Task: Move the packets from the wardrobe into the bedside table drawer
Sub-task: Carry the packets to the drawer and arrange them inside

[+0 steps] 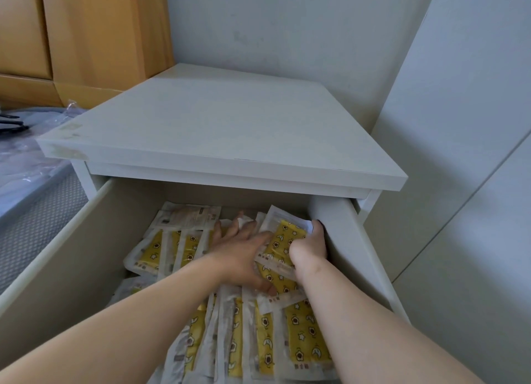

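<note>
**Packets in drawer: handling notes**

Bedside table [218, 131], drawer [71, 254] pulled open. Yellow-print packets [304, 343] cover most of the drawer floor, overlapping, some standing on edge toward the drawer front. R hand [309, 251] is at the drawer's right wall, fingers curled round a small packet bundle [283, 237]. The bundle is tilted, top edge toward the drawer back. L hand [244, 257] lies flat on the pile near the drawer middle, fingers straight and spread, thumb near the bundle's lower end; it grips nothing.

Judgement: packets look thin, light and flexible (film wrapper w/ flat soft insert). Prob. slick against each other, so stacks will fan out and slide. Not fragile; a squeeze is OK, creasing possible. Best hold: pinch several together across the short width at mid-length, thumb one side, fingers the other. Sealed edges alone are too floppy. Press the pile down w/ free palm on release so the bundle doesn't spring up. Step, approx: settling the bundle into the drawer.
</note>
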Available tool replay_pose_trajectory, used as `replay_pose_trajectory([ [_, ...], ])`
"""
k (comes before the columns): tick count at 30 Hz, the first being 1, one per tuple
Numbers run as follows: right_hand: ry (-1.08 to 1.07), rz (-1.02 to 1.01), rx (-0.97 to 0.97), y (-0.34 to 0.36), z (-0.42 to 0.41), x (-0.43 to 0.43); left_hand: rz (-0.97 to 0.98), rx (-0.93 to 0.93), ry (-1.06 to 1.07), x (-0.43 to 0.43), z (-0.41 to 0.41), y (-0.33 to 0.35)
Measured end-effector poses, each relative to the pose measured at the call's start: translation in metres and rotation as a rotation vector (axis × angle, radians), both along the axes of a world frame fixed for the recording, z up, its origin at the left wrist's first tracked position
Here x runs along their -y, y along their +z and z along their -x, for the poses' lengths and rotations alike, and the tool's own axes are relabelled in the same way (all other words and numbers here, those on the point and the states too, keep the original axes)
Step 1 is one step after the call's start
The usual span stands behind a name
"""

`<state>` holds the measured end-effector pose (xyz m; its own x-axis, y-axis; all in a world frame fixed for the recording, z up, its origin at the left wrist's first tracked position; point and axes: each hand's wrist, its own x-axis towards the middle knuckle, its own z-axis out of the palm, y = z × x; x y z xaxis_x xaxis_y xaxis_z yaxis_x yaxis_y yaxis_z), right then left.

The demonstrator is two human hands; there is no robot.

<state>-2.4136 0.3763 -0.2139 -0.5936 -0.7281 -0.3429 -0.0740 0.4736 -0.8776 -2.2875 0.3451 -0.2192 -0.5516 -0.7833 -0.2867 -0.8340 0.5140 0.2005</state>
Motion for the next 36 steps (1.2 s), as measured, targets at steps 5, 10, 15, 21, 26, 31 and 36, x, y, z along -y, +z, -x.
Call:
replay_pose_trajectory([
  [5,-0.019,0.081,-0.086,0.011,0.0,0.004,0.006,-0.062,0.055,0.008,-0.007,-0.008],
  [10,-0.064,0.227,-0.168,0.014,-0.005,0.005,0.015,-0.111,0.079,0.012,-0.015,-0.014],
  [15,0.043,0.075,-0.407,0.008,-0.005,0.004,0.046,-0.148,0.081,0.016,-0.016,-0.015],
  [21,0.395,-0.292,-0.751,0.014,-0.003,-0.003,0.051,-0.206,0.112,0.015,-0.005,-0.017],
  [26,0.744,-0.418,-0.678,0.006,-0.007,-0.015,0.024,-0.216,0.13,0.015,-0.002,-0.021],
  [31,0.747,-0.381,-0.803,-0.001,0.0,-0.014,-0.02,-0.233,0.123,0.015,-0.005,-0.022],
  [36,0.642,-0.319,-0.802,0.002,0.0,-0.01,-0.019,-0.203,0.122,0.015,-0.007,-0.022],
])
